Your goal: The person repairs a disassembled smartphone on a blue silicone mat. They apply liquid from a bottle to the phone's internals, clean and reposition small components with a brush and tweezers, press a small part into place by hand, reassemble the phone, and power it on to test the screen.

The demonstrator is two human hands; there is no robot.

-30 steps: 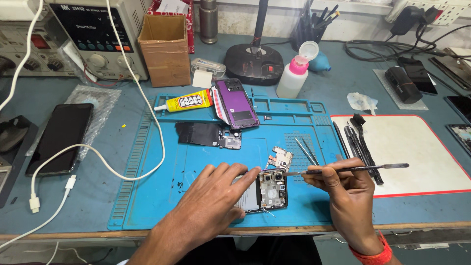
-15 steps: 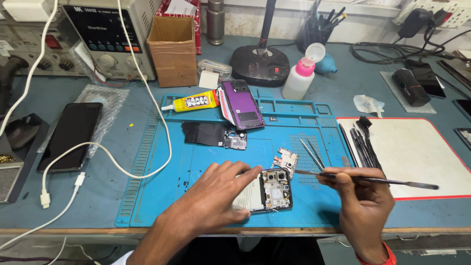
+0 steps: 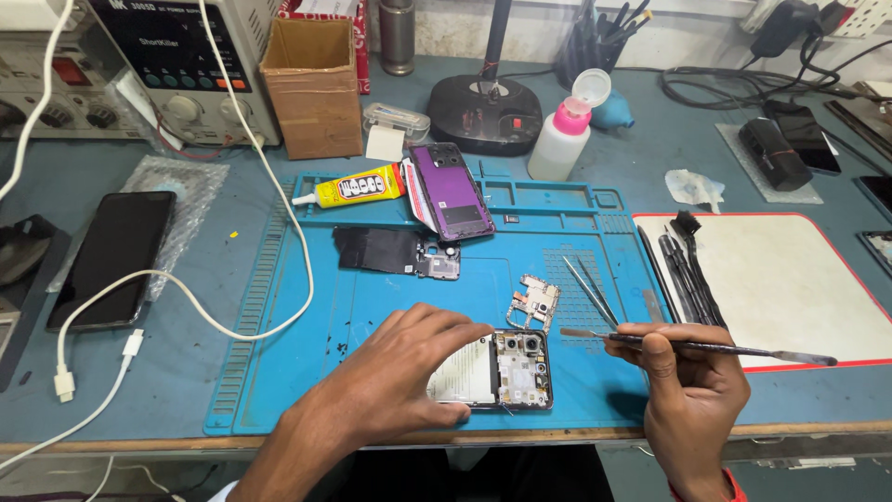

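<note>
Head camera is looking down as my left hand (image 3: 404,372) is pressing, fingers spread, on the opened phone (image 3: 497,370) lying on the blue mat (image 3: 279,372) right in front of me. My right hand (image 3: 692,390) is pinching a thin metal tool (image 3: 715,347) level, its flat tip just right of the phone, not touching it. A small circuit board (image 3: 534,304) and tweezers (image 3: 587,288) are lying just beyond my hands; a purple back cover (image 3: 451,191) and glue tube (image 3: 358,186) are sitting farther off.
</note>
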